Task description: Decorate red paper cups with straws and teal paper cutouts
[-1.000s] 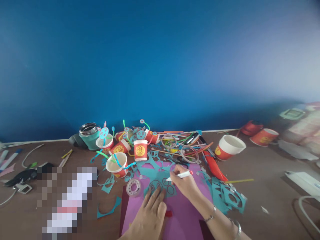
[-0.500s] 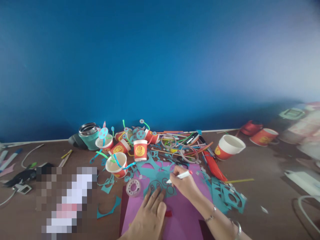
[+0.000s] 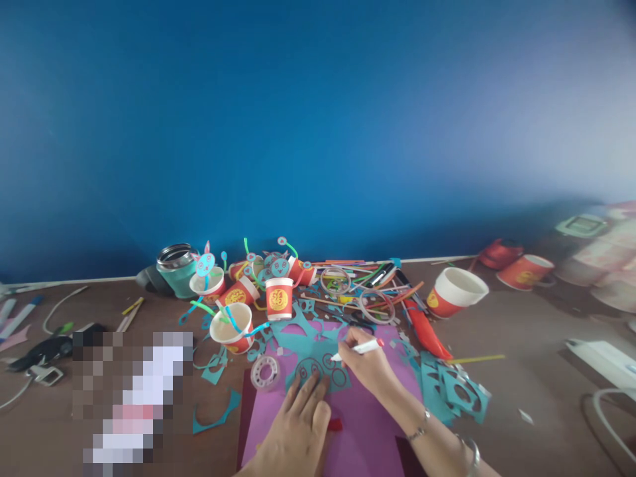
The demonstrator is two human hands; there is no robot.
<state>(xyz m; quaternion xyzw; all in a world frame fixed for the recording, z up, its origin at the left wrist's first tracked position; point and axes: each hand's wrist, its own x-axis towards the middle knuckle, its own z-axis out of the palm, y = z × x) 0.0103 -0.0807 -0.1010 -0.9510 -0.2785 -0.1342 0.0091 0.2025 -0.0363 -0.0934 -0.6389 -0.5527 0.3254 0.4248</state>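
My left hand (image 3: 301,421) lies flat with fingers stretched out, its fingertips pressing on the lower edge of a blue paper (image 3: 298,344). Pinched in my right hand (image 3: 362,358) is a white marker with a red end (image 3: 365,348), its tip on or just above a small drawn circle. Dark outlines of a rounded face with eyes and two small circles show on the blue paper; my left fingers hide part of the face. Beneath lies a purple sheet (image 3: 370,424). A roll of clear tape (image 3: 265,373) sits left of the drawing.
Red and white paper cups (image 3: 279,299) with straws and blue paper faces cluster behind the sheet. Blue paper scraps (image 3: 462,391), loose straws, pens and a red pouch-like item (image 3: 427,328) surround it. A teal flask (image 3: 176,271) stands back left; a white cup (image 3: 457,291) tilts at right.
Both hands stay almost in place. The marker tip has shifted very slightly at the small circle.
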